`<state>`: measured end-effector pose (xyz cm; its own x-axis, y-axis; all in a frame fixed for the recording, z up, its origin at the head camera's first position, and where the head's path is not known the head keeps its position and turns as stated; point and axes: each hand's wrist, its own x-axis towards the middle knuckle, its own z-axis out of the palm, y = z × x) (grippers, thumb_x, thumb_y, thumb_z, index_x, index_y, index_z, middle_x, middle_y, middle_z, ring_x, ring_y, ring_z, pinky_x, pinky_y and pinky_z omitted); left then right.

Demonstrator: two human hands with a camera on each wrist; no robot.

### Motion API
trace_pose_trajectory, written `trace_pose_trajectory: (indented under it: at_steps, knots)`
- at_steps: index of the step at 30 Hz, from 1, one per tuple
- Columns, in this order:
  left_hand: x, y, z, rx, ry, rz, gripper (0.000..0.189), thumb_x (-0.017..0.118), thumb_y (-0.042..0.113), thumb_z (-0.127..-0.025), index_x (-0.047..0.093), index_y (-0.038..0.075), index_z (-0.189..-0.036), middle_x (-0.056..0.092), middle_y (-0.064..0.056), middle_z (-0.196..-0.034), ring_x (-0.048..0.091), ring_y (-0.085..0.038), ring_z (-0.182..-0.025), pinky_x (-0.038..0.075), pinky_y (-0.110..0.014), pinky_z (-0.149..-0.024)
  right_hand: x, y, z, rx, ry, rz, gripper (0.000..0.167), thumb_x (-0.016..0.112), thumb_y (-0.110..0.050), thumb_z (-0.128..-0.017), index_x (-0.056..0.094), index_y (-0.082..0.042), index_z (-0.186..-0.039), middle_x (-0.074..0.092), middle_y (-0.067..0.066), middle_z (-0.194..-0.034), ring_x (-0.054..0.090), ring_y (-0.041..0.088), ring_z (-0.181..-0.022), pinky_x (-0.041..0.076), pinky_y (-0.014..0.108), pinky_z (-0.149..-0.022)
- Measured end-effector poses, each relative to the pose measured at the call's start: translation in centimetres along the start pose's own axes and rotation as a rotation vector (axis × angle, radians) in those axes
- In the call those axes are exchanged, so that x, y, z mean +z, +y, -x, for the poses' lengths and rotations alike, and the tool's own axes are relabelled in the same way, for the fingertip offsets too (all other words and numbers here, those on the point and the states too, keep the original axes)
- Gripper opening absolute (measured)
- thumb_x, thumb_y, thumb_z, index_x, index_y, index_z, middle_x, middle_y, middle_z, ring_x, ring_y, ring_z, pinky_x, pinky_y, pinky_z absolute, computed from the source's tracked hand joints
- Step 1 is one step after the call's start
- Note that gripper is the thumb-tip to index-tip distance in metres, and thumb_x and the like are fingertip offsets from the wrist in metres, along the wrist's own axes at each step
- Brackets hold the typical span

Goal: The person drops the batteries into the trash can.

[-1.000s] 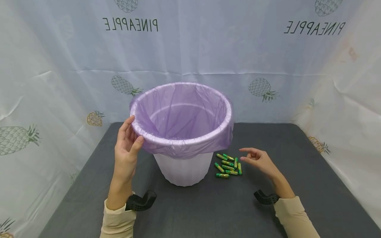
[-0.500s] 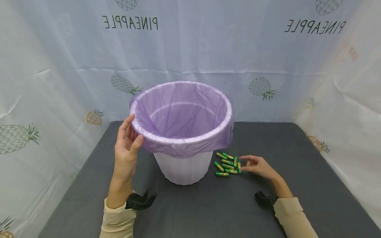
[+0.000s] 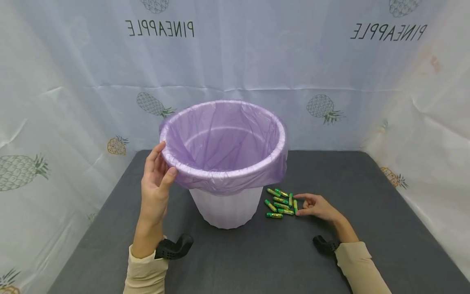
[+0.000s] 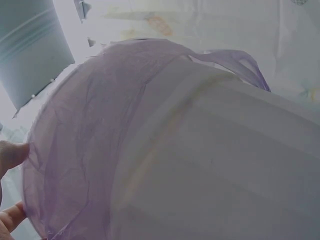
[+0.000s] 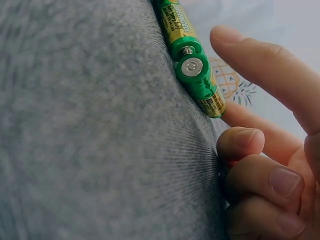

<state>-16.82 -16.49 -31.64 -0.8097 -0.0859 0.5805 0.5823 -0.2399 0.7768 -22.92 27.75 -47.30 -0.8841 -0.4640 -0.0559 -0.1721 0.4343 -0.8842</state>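
A white trash can point(image 3: 227, 208) stands upright with a purple trash bag point(image 3: 227, 179) lining it and folded over its rim. My left hand point(image 3: 156, 183) holds the rim at the left, thumb and fingertips against the bag, also visible at the left edge of the left wrist view. Several green and gold batteries point(image 3: 280, 205) lie on the table to the right of the can. My right hand point(image 3: 317, 207) is beside the rightmost battery point(image 3: 295, 207), index finger and thumb near its two ends. In the right wrist view, the thumb is apart from this battery point(image 5: 195, 72).
A dark grey table point(image 3: 235, 265) carries everything. Behind it hangs a pale curtain point(image 3: 235, 49) printed with pineapples, and similar cloth encloses both sides. Each wrist wears a black camera mount point(image 3: 174, 247). The can stands close to the batteries.
My right hand has come down from above the table to the rightmost battery. My left hand and the trash can stay in place.
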Motion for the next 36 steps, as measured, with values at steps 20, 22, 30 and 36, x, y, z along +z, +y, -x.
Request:
trace_pose_trajectory:
  at_steps: [20,22,30,36]
  knots:
    - [0.02,-0.07,0.01,0.002,-0.007,0.012,0.058,0.047,-0.004,-0.092,0.032,0.010,-0.146,0.041,-0.002,-0.145,0.045,-0.009,-0.126,0.039,-0.016,-0.103,0.06,-0.08,-0.08,0.019,-0.003,0.012,0.063,0.075,-0.007,-0.079,0.047,0.016,-0.130,0.045,-0.009,-0.066,0.035,-0.001,-0.053,0.037,0.019,-0.054]
    - [-0.03,-0.12,-0.02,0.006,-0.008,0.015,0.057,0.046,-0.005,-0.092,0.033,0.010,-0.146,0.041,-0.001,-0.144,0.046,-0.009,-0.126,0.039,-0.016,-0.103,0.08,-0.13,-0.10,0.022,0.008,0.027,0.061,0.076,-0.008,-0.079,0.049,0.015,-0.129,0.045,-0.008,-0.066,0.035,-0.001,-0.053,0.037,0.020,-0.054]
    - [-0.11,-0.23,-0.03,0.018,-0.018,0.040,0.055,0.045,-0.005,-0.093,0.035,0.011,-0.144,0.043,-0.001,-0.142,0.046,-0.009,-0.123,0.039,-0.015,-0.102,0.14,-0.30,0.01,0.020,0.031,0.052,0.058,0.077,-0.008,-0.078,0.053,0.014,-0.126,0.046,-0.007,-0.066,0.036,-0.001,-0.054,0.038,0.020,-0.055]
    - [-0.08,-0.17,0.07,0.030,-0.033,0.046,0.054,0.046,-0.005,-0.093,0.034,0.009,-0.145,0.042,-0.002,-0.142,0.045,-0.009,-0.125,0.039,-0.015,-0.103,0.21,-0.56,0.19,0.025,0.060,0.038,0.057,0.077,-0.009,-0.078,0.054,0.013,-0.125,0.045,-0.008,-0.065,0.036,-0.001,-0.054,0.037,0.020,-0.053]
